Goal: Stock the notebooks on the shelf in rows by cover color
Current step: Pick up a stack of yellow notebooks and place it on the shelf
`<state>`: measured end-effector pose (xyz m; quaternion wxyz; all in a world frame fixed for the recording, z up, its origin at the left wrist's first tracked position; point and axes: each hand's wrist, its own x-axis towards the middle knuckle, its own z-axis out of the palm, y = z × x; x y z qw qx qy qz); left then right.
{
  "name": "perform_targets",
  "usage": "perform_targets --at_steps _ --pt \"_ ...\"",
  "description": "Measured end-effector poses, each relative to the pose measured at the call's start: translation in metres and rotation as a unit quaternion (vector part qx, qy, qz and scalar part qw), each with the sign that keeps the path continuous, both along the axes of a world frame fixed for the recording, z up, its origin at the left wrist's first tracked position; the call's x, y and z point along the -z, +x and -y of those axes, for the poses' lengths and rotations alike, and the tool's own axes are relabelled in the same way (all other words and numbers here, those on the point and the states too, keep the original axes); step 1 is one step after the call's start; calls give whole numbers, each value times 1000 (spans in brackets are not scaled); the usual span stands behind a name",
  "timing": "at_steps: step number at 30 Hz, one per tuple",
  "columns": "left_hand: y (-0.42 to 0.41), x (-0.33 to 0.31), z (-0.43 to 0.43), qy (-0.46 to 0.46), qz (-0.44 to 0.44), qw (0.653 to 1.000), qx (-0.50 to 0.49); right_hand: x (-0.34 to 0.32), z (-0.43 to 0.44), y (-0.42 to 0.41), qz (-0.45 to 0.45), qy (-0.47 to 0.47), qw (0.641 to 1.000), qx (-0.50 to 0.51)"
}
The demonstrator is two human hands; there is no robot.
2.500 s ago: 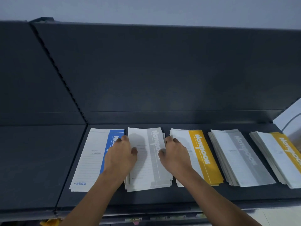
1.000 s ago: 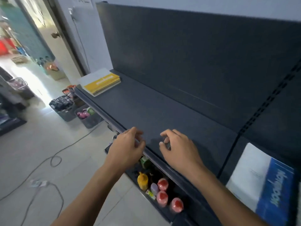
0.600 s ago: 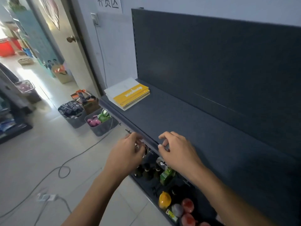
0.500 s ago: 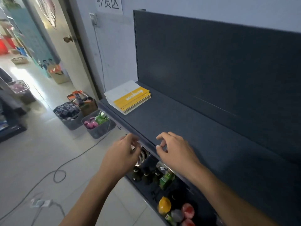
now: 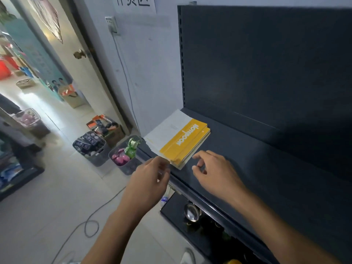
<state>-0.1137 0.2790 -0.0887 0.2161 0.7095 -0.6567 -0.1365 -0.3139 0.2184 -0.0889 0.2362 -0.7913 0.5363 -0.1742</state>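
Note:
A stack of notebooks with white and yellow covers lies at the left end of the dark shelf, its near corner over the front edge. My left hand hovers just in front of that corner, fingers loosely curled, holding nothing. My right hand hovers over the shelf just right of the stack, fingers spread and slightly bent, a short gap from the notebooks. The sorted rows of notebooks are out of view.
Below the shelf edge a lower shelf holds a metal bowl and small goods. Grey baskets and boxes stand on the floor by the wall. A cable runs across the tiles. An open doorway is at far left.
My view swung left from the sorted rows to the shelf's left end. Both hands left the grey stack and moved along the shelf edge up to the yellow stack.

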Motion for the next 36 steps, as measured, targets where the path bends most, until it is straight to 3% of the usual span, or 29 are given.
perform_targets --at_steps 16,26,30,36 --pt "57 6 138 17 30 992 120 17 58 47 -10 45 989 138" --pt "78 7 211 -29 32 986 159 20 60 82 -8 96 950 299" --pt "90 16 220 11 75 985 158 27 63 101 -4 121 926 357" --pt "100 28 230 87 41 981 169 39 75 123 -26 165 899 405"
